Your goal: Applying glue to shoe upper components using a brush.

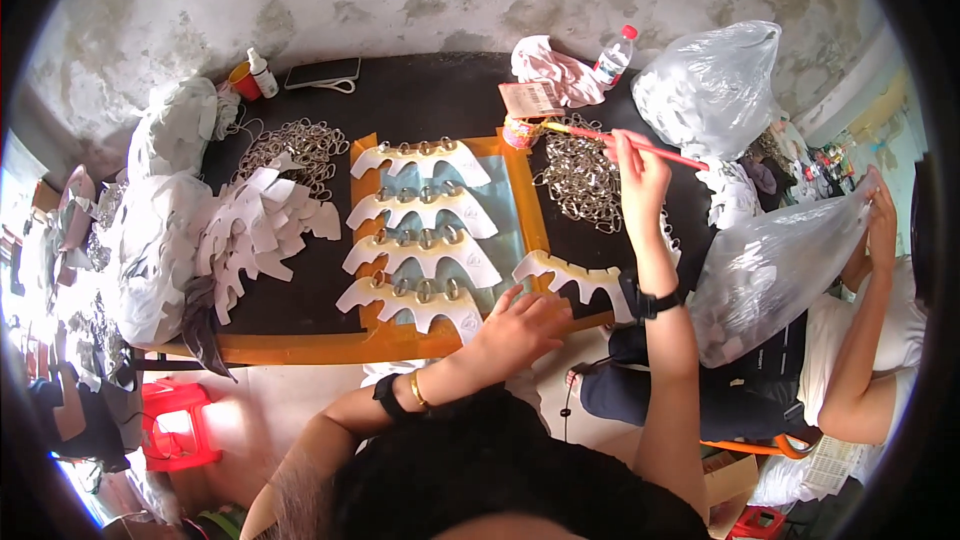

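My right hand (640, 175) is closed around a slim red brush (583, 132). Its yellowish tip reaches the rim of a small red-and-yellow tin (519, 134). With fingers spread, my left hand (522, 325) rests by the table's front edge, beside the lowest scalloped white piece (425, 312). Several such pieces lie in a column on a pale blue sheet (519, 258), metal rings (425, 290) along their upper edges. To the right of my left hand lies a single scalloped piece (572, 274) with a yellowish upper edge and no rings visible on it.
Metal rings are heaped at left (300, 152) and right (582, 185). White cut pieces (262, 225) pile up at left. A cloth (560, 70), bottle (614, 58) and filled plastic bag (710, 90) stand behind. A person (860, 340) at right holds another clear bag (780, 270).
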Tool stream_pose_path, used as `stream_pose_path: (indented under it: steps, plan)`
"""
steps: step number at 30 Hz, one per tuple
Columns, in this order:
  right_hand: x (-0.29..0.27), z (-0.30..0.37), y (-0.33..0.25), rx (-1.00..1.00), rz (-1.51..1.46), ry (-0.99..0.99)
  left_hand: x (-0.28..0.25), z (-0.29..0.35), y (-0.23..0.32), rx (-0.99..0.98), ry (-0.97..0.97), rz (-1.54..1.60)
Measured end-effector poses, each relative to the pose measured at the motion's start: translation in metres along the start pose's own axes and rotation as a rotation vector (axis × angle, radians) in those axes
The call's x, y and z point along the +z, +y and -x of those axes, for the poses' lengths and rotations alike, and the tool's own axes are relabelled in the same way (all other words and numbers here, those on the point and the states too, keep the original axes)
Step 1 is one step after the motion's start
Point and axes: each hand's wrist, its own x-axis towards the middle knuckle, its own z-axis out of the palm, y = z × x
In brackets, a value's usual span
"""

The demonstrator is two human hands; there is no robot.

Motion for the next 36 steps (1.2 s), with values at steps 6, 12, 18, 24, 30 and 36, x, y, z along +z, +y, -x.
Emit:
stream_pose_path:
  steps: [6,12,18,24,30,36]
  plan:
    - [0.020,-0.018,0.015,-0.053,0.123,-0.027,-0.030,0.019,-0.012,-0.045,0.047,0.024]
    - [0.027,-0.021,0.022,-0.057,0.147,-0.062,-0.036,0.026,-0.012,-0.038,0.076,0.064]
    - [0.038,-0.018,0.039,-0.038,0.164,-0.105,-0.037,0.028,-0.013,-0.071,0.032,0.115]
    - [0.041,-0.001,0.071,0.070,-0.125,-0.137,-0.036,0.030,-0.012,-0.073,0.020,0.087]
    - [0.042,0.003,0.069,0.114,-0.125,-0.216,-0.038,0.025,-0.013,-0.075,0.031,0.068]
    - [0.012,0.011,0.072,0.144,-0.195,-0.295,-0.045,0.017,-0.017,-0.040,0.009,0.048]
